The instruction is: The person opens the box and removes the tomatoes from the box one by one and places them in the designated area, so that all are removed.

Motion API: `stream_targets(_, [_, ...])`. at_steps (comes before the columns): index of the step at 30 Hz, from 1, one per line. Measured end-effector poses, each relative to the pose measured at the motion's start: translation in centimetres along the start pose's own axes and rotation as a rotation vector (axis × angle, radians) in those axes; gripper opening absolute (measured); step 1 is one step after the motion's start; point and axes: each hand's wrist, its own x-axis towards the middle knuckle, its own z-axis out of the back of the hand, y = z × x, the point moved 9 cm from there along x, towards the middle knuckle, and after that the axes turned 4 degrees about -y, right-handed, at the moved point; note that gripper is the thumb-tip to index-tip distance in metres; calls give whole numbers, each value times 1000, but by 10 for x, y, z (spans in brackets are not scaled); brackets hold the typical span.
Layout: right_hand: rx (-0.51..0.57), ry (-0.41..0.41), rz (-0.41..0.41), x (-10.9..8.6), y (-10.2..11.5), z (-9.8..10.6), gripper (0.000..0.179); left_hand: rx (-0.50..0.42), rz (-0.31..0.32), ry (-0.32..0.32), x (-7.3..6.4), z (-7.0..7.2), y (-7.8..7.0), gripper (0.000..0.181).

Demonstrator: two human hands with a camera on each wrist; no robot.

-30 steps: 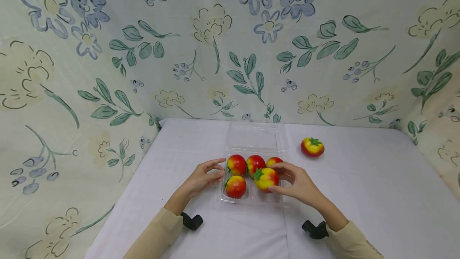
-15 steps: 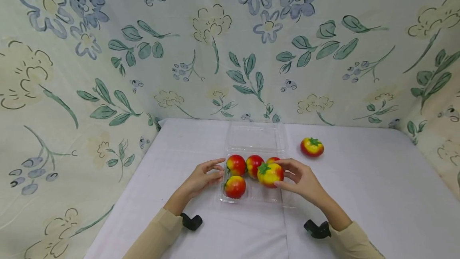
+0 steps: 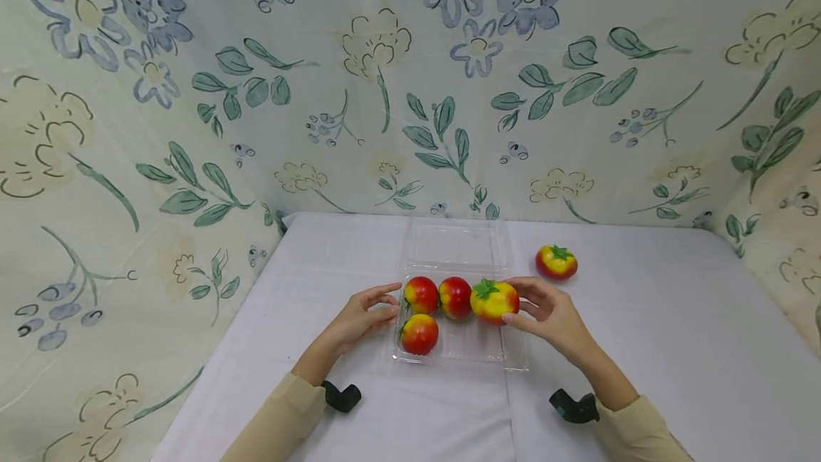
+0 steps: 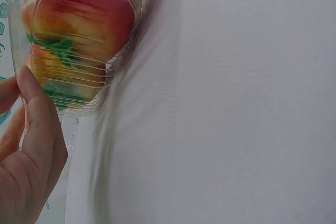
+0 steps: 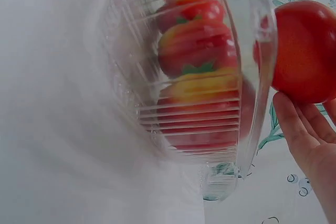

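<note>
A clear plastic clamshell box lies with its lid folded back, several red-and-yellow tomatoes inside. Visible from above are a front-left tomato, a back-left tomato and a back-middle tomato. My right hand grips another tomato by its right side, over the box's back-right part; the right wrist view shows this tomato above the rim. At the box's left wall, my left hand pinches the rim between thumb and finger, as the left wrist view shows.
One loose tomato sits on the white-covered table, right of the open lid. A flowered cloth hangs behind the table and along both sides.
My right hand has carried its tomato from the front-right part of the box rightward and back, now hiding the back-right tomato. The left hand stays at the box's left edge.
</note>
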Motion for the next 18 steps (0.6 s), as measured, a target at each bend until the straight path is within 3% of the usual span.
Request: stream_targets(18, [-52,-134,-52,-6,-4,30,49,12,-4,0,2,1,2,53])
